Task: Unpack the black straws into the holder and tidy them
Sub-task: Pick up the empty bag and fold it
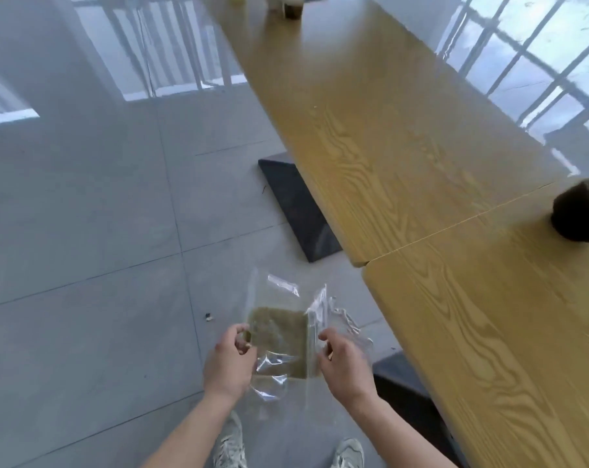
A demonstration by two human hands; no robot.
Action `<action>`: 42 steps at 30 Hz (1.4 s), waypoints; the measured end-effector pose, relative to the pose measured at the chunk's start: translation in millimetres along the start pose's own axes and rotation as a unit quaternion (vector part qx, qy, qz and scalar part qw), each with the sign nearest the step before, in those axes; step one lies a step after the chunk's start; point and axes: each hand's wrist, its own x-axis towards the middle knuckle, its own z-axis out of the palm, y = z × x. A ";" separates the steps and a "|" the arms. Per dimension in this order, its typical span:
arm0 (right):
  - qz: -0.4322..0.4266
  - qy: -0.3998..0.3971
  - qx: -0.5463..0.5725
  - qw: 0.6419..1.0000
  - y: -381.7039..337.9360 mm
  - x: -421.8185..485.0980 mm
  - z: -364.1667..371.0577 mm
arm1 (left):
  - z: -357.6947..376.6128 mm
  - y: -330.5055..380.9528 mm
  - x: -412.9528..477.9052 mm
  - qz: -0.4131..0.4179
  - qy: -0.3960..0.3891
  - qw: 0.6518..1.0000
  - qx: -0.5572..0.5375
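I hold a clear plastic bag (pixel 281 346) in front of me over the floor, with a greenish-brown label or card inside it. My left hand (pixel 229 363) pinches the bag's left edge. My right hand (pixel 345 364) grips its right side, where the plastic is crumpled. No straws show inside the bag. At the right edge of the wooden table sits a dark round object (pixel 580 214), cut off by the frame; it looks like a holder full of black straws seen from above, but I cannot tell for sure.
Two long wooden tables (pixel 404 157) run from the lower right toward the far top. Cups (pixel 293 6) stand at the far end. Black table bases (pixel 298 206) rest on the glossy grey tile floor. My shoes (pixel 230 447) show below.
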 end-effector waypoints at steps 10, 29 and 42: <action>0.027 -0.032 -0.023 0.999 88.8 130.9 168.6 | 114.0 -116.9 148.2 0.020 0.012 0.995 0.099; 0.071 -0.240 -0.245 0.937 197.8 242.1 333.1 | 263.1 -226.0 250.3 -0.021 -0.177 0.894 0.410; 0.030 -0.136 -0.232 0.963 159.6 203.9 289.7 | 210.0 -195.7 205.9 0.100 -0.127 0.888 0.430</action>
